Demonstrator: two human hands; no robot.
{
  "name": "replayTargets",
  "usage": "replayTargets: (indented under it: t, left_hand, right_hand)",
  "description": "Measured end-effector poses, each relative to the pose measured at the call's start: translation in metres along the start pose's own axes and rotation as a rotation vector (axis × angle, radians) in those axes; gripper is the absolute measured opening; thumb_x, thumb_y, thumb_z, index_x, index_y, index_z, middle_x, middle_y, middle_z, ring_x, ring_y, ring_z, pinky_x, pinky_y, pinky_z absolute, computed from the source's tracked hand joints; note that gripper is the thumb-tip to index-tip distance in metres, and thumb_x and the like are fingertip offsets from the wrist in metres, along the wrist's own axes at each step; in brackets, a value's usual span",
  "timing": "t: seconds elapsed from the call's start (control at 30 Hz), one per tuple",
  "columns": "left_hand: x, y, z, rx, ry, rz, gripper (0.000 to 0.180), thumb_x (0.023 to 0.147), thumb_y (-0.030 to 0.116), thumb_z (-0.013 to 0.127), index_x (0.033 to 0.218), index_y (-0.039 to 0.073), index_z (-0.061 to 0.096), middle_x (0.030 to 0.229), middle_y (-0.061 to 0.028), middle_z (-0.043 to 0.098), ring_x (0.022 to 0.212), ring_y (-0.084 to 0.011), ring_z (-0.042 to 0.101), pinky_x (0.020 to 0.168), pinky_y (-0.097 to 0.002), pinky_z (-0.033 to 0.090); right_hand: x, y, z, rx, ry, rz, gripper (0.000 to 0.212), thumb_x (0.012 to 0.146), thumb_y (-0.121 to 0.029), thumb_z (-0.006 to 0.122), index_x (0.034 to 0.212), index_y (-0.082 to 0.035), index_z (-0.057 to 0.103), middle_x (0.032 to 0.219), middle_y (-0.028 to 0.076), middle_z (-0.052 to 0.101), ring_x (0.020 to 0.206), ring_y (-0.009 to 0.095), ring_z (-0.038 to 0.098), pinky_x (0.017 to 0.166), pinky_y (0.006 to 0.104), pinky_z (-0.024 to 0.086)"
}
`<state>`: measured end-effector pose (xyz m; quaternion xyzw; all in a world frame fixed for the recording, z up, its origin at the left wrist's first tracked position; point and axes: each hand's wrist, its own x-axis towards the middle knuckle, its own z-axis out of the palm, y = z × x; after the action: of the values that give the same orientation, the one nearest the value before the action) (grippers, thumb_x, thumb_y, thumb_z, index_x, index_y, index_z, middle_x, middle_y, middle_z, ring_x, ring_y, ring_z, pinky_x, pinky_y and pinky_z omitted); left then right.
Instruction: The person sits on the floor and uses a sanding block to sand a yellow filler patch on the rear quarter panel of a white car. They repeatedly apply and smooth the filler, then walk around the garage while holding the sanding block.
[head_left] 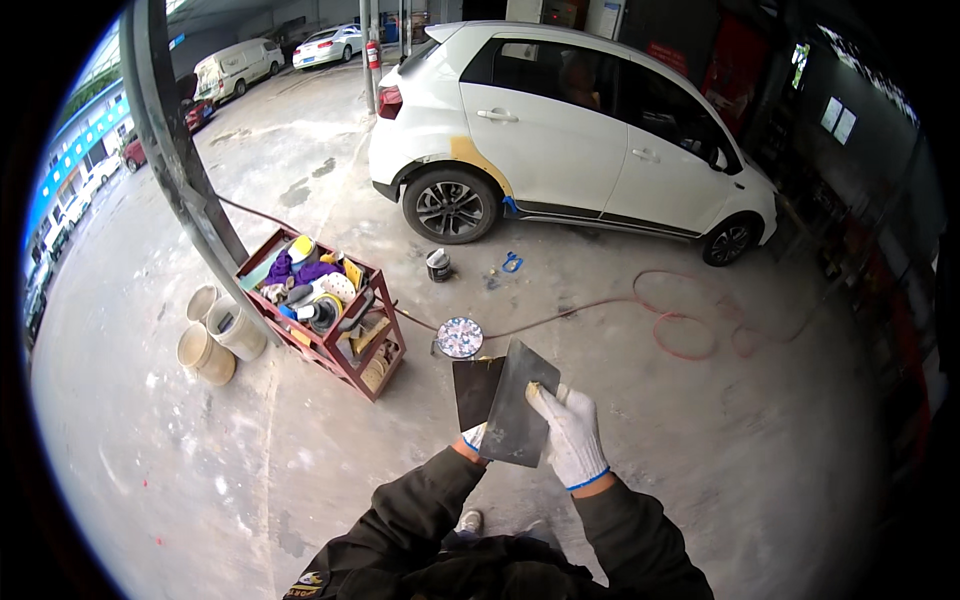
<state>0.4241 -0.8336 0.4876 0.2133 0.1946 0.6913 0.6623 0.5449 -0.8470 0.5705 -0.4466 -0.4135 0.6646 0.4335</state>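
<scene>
My right hand (572, 435), in a white knit glove with a blue cuff edge, is closed on a grey rectangular flat plate (524, 400). Its thumb presses the plate's face, near a yellowish smear. Behind and left of it is a darker flat plate (475, 388), overlapped by the grey one. My left hand (474, 438), also gloved, supports the dark plate from below; its fingers are mostly hidden behind the plates. Both plates are held up in front of my body, above the floor.
A white car (560, 150) with a tan patch (478, 160) by its rear wheel stands ahead. A red tool cart (340, 345), several buckets (206, 352) and a pillar (175, 150) are left. A round patterned stool (460, 337), black can (439, 265) and red hose (560, 315) lie between.
</scene>
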Motion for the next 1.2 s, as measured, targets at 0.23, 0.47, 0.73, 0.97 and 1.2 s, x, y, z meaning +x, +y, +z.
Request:
replayTargets:
  t: [0.23,0.47,0.73,0.97,1.2]
  left_hand:
    - [-0.045,-0.012,-0.018,0.074,-0.153,-0.020,0.025,0.100,0.028,0.056,0.108,0.005,0.063,0.097,-0.0053,0.066,0.081,-0.0155,0.063,0.074,-0.0286,0.052]
    - [-0.071,-0.074,-0.016,0.203,-0.233,0.053,0.027,0.100,0.028,0.056,0.110,0.004,0.065,0.099,-0.0056,0.068,0.085,-0.0152,0.063,0.077,-0.0285,0.052]
    - [-0.093,-0.058,0.004,0.478,-0.210,0.056,0.030,0.102,0.030,0.056,0.107,0.003,0.068,0.095,-0.0044,0.070,0.085,-0.0139,0.063,0.077,-0.0282,0.051]
    - [-0.134,0.021,0.032,0.288,-0.067,0.088,0.023,0.100,0.023,0.061,0.092,0.002,0.064,0.087,0.0022,0.064,0.077,-0.0049,0.056,0.069,-0.0252,0.048]
    - [-0.150,0.037,0.074,0.092,0.051,0.257,0.025,0.099,0.022,0.062,0.106,-0.001,0.066,0.092,0.0000,0.066,0.080,-0.0056,0.056,0.068,-0.0240,0.048]
  right_hand:
    - [-0.051,0.015,0.023,0.072,-0.029,-0.006,0.019,0.098,-0.014,0.062,0.108,0.001,0.067,0.095,0.002,0.066,0.081,0.008,0.061,0.071,0.0243,0.048]
    - [-0.105,0.009,0.006,-0.060,0.033,0.024,0.023,0.101,-0.017,0.056,0.113,0.001,0.063,0.097,0.005,0.064,0.081,0.011,0.062,0.070,0.0254,0.049]
    - [-0.162,-0.002,0.005,-0.173,-0.058,-0.191,0.021,0.096,-0.015,0.062,0.108,0.001,0.066,0.097,0.003,0.065,0.083,0.010,0.059,0.072,0.0255,0.049]
    - [-0.177,-0.060,-0.021,-0.350,0.337,-0.677,0.043,0.098,-0.011,0.055,0.137,0.006,0.049,0.110,0.008,0.064,0.098,0.015,0.060,0.079,0.0256,0.051]
    - [-0.175,-0.061,-0.020,-1.348,0.594,-1.134,0.052,0.101,-0.014,0.051,0.148,0.003,0.036,0.109,0.020,0.061,0.104,0.027,0.056,0.103,0.0389,0.040]
